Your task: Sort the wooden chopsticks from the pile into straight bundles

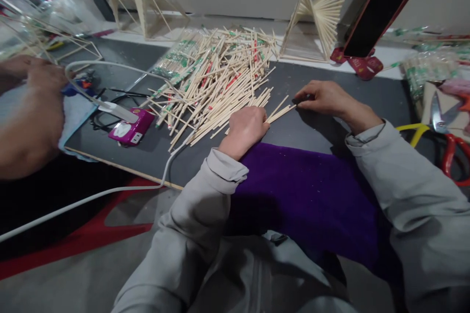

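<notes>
My left hand (pixel 247 127) is closed over the near ends of a few thin wooden sticks (pixel 281 114), low on the dark tabletop. At their far ends, the thumb and fingertips of my right hand (pixel 325 100) pinch together. Just left of and behind my left hand spreads a large loose pile of similar sticks (pixel 220 88), some with red or green paper wrapping. How many sticks each hand grips is hidden by the fingers. A purple cloth (pixel 304 190) hangs over the table's front edge below my hands.
Stick structures (pixel 323 14) stand along the wall, beside a propped phone (pixel 382 12). Red-handled scissors (pixel 450 151) lie at right near packaged sticks (pixel 418 71). At left are a purple power adapter (pixel 132 127), a white cable (pixel 110 190) and another person's hands (pixel 44 76).
</notes>
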`<state>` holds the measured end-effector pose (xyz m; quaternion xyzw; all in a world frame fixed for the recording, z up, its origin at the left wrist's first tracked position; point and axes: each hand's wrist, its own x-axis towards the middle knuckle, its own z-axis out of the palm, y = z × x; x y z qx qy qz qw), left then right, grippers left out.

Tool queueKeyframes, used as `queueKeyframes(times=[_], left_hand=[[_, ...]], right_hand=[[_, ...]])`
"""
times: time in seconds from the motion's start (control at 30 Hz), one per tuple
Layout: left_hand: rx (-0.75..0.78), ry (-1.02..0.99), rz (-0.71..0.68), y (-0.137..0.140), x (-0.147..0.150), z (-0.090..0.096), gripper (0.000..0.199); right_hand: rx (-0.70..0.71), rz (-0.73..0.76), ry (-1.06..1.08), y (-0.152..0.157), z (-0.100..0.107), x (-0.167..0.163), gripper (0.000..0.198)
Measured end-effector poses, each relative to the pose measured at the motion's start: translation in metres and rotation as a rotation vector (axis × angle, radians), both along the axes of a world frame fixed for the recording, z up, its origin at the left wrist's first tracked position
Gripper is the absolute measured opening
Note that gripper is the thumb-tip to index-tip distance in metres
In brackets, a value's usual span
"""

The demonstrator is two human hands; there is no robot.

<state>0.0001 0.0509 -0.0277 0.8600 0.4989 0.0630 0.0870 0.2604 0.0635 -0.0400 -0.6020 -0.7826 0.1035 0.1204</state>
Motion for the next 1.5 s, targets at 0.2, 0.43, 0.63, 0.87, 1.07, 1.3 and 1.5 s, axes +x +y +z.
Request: queueKeyframes(times=[0.2, 0.43, 0.63, 0.87, 1.07, 1.3, 1.5], left_hand=[[0.032, 0.065, 0.018, -0.001, -0.001, 0.001, 0.021], [0.014, 0.058, 0.035, -0.003, 0.001, 0.004, 0.025], [0.011, 0.015, 0.012, -0.004, 0.001, 0.002, 0.026], [0.005, -0.012, -0.001, -0.002, -0.002, 0.001, 0.029], [0.005, 0.002, 0.031, 0.002, -0.003, 0.0, 0.027], [-0.037, -0.511, 0.125, 0.018, -0.004, -0.006, 0.018], [-0.702, -1.291, 0.279, 0.022, 0.001, -0.003, 0.016]], right_hand=[[0.076, 0.019, 0.042, 0.006, 0.014, -0.026, 0.024], [-0.003, -0.147, 0.098, 0.059, 0.027, -0.109, 0.026], [-0.088, -0.301, 0.225, 0.091, 0.006, -0.13, 0.018], [-0.155, -0.321, 0.949, 0.074, 0.02, -0.108, 0.017], [-0.255, -0.336, 1.031, 0.041, 0.027, -0.088, 0.016], [-0.393, -0.269, 1.175, 0.004, 0.028, -0.078, 0.011], [-0.359, -0.038, 0.995, -0.026, 0.028, -0.099, 0.027]])
